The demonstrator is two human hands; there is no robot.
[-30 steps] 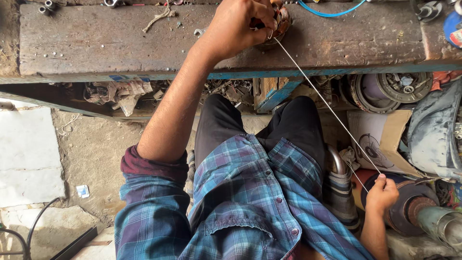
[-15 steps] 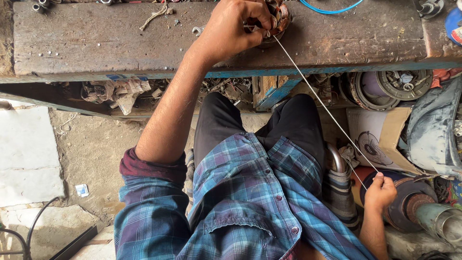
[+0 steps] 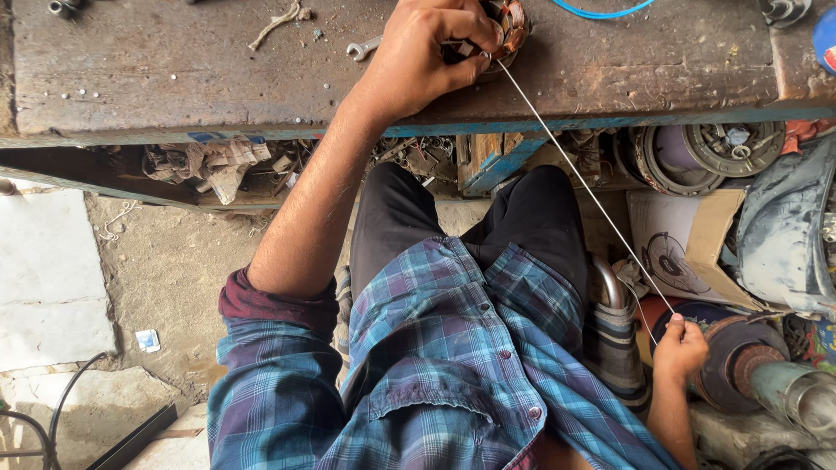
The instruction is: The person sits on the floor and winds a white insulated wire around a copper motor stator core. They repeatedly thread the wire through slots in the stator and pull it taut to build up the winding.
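My left hand [image 3: 425, 54] grips a round motor stator with copper windings [image 3: 505, 26] on the worn wooden workbench [image 3: 174, 70]. A thin white string [image 3: 582, 183] runs taut from the stator down and right to my right hand [image 3: 679, 346], which pinches its end low beside my hip. My legs in dark trousers and my blue plaid shirt fill the middle of the view.
A small spanner [image 3: 361, 48] lies on the bench beside my left hand, with a blue cable [image 3: 601, 12] at the far edge. Under the bench sit rags [image 3: 209, 161], round motor housings [image 3: 705, 148], a cardboard box [image 3: 688, 252] and metal parts [image 3: 749, 365] at right.
My right hand has drawn slightly lower and to the right, keeping the string taut. My left hand stays on the stator.
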